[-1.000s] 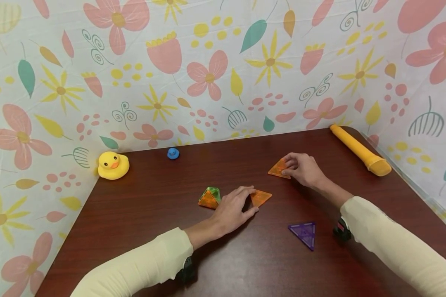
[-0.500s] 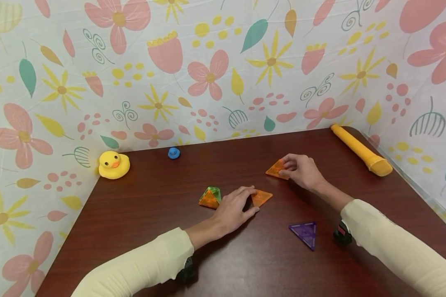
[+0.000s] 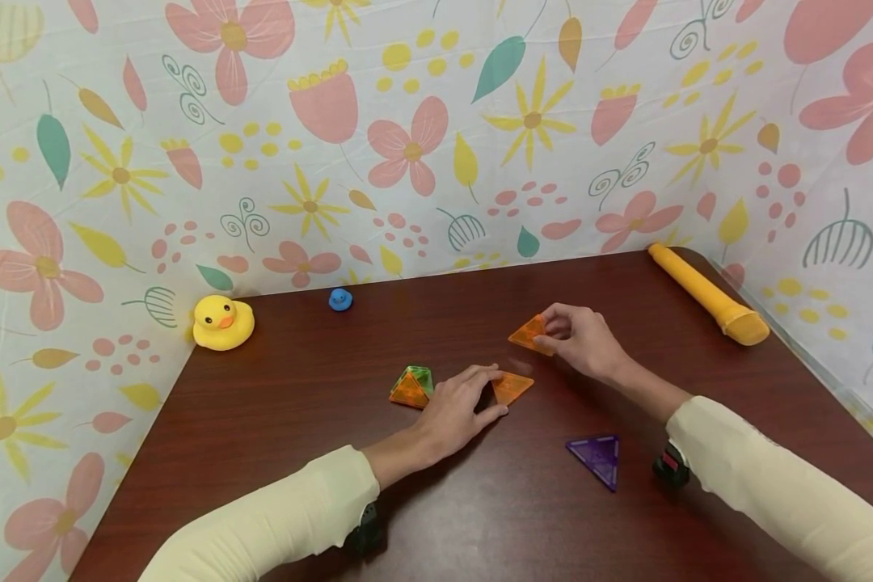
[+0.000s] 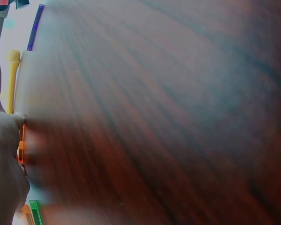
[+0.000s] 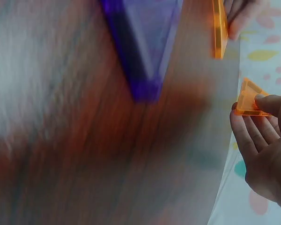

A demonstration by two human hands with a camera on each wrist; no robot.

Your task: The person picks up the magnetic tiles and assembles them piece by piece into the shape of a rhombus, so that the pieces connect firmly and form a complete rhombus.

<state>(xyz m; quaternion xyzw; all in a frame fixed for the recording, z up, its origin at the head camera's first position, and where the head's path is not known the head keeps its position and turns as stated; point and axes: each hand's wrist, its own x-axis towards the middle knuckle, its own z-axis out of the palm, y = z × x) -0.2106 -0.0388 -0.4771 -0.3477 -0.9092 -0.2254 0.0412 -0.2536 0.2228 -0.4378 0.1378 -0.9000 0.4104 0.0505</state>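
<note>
My right hand (image 3: pixel 585 339) pinches an orange see-through triangular magnetic tile (image 3: pixel 527 333) between thumb and fingers; the right wrist view shows the thumb on the face of this tile (image 5: pixel 248 101). A second orange triangular tile (image 3: pixel 512 389) is on the table, nearer to me and to the left. Around it my left hand (image 3: pixel 454 411) curls, thumb by its near corner and fingertips at its far edge. Left of that hand, a green tile (image 3: pixel 422 376) stands leaning together with another orange tile (image 3: pixel 409 391), partly covered by the hand.
On the brown table (image 3: pixel 276 485), a purple triangular tile (image 3: pixel 598 459) lies flat at the front right. A yellow duck (image 3: pixel 221 323) and a small blue duck (image 3: pixel 340 300) stand at the back left. A yellow toy microphone (image 3: pixel 706 293) lies by the right wall.
My right hand has moved left and slightly toward me with its orange tile, nearer the other orange tile. The left hand has stayed in place.
</note>
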